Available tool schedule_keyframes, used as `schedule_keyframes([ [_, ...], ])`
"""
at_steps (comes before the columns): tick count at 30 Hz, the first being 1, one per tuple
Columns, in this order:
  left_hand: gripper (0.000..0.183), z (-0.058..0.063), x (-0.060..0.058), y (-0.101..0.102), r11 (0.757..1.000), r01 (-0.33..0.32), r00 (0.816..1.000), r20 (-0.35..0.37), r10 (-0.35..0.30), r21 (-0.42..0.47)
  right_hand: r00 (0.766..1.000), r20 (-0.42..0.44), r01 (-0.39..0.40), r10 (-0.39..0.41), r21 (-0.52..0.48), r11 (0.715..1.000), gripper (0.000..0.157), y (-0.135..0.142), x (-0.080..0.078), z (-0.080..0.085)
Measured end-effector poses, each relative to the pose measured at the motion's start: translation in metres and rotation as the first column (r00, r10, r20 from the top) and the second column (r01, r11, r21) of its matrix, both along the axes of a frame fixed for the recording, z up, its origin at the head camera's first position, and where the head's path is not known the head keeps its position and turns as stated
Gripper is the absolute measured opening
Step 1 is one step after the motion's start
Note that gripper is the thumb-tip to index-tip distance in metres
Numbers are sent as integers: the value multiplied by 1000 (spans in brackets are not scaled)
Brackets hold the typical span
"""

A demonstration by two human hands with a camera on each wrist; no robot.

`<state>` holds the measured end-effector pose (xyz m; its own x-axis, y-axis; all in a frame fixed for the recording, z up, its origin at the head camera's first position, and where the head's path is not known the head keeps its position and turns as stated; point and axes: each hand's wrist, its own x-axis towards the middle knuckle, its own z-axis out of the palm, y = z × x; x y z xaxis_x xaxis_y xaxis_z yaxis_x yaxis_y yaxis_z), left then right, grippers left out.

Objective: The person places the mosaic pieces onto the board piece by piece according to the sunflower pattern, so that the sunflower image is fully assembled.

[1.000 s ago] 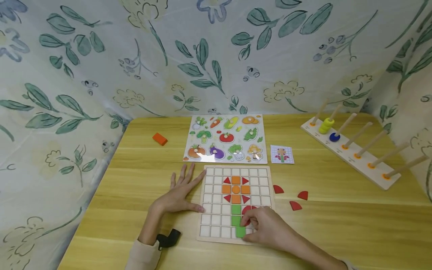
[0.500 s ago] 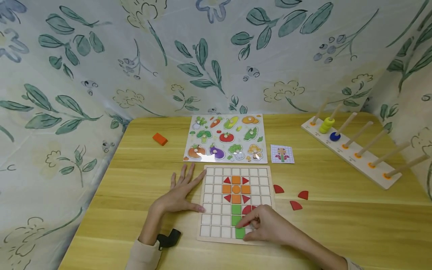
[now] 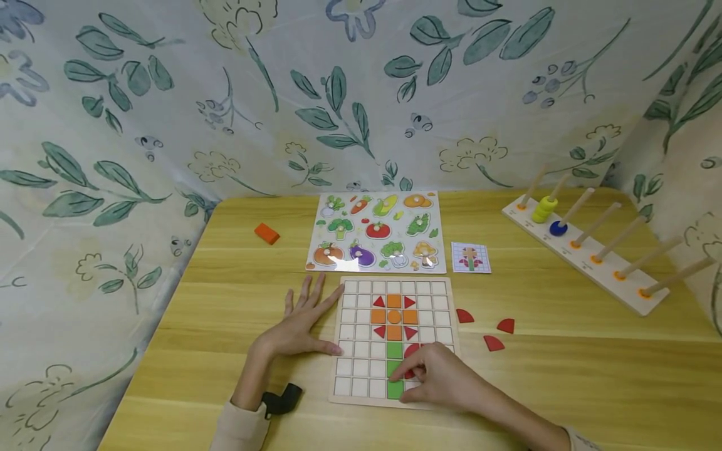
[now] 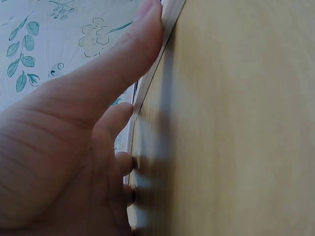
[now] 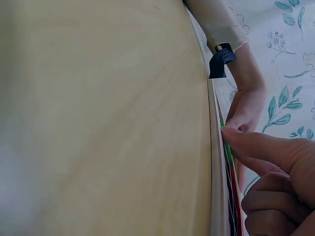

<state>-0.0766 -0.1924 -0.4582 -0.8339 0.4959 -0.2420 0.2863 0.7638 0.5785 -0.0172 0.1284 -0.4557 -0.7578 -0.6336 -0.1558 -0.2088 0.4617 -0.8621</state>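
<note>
A wooden grid board (image 3: 361,386) lies on the table, bearing a pattern of orange squares, an orange circle and red triangles over a green column. My right hand (image 3: 445,378) pinches the lowest green square tile (image 3: 395,390) between thumb and index finger; the tile sits in the bottom-row cell under the other green squares. In the right wrist view the thumb (image 5: 246,140) touches green at the board's edge. Red pieces (image 3: 412,349) right of the column are partly hidden by this hand. My left hand (image 3: 296,329) rests with spread fingers along the board's left edge, thumb touching it.
Three red quarter-circle pieces (image 3: 493,342) lie right of the board. Behind it are a pattern card (image 3: 470,257) and a vegetable peg puzzle (image 3: 376,244). A pegged counting stand (image 3: 586,257) is at the right, an orange block (image 3: 267,233) at the left.
The lowest green tile has slid slightly left under my right fingers, from askew over the cell edge into line with the green column. My left hand has stayed put.
</note>
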Motion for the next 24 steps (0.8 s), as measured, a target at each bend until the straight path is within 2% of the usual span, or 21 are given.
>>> schedule_keyframes([
  [4, 117, -1, 0, 0, 1000, 1, 1000, 1, -1, 5, 999, 24, -23, 23, 1, 1000, 21, 3, -2, 1],
  [8, 117, -2, 0, 0, 1000, 2, 1000, 1, -2, 7, 995, 95, -32, 34, -22, 999, 19, 12, -11, 6],
  [10, 117, -2, -1, 0, 1000, 3, 1000, -1, -3, 7, 997, 82, -7, 9, -28, 1000, 19, 20, -20, 12],
  [13, 117, -2, -1, 0, 1000, 5, 1000, -4, -5, 6, 995, 36, 89, -90, 8, 996, 21, 39, -38, 23],
  [18, 117, -3, -1, 0, 1000, 13, 1000, -6, -13, 3, 971, -17, 239, -239, 101, 966, 26, 82, -68, 30],
  [21, 117, -3, -1, 0, 1000, 17, 1000, -7, -17, 5, 963, -2, 267, -270, 159, 950, 30, 103, -81, 28],
  [24, 118, -2, -1, -1, 1000, 16, 1000, -7, -16, 7, 961, 54, 256, -271, 188, 948, 34, 114, -89, 24],
])
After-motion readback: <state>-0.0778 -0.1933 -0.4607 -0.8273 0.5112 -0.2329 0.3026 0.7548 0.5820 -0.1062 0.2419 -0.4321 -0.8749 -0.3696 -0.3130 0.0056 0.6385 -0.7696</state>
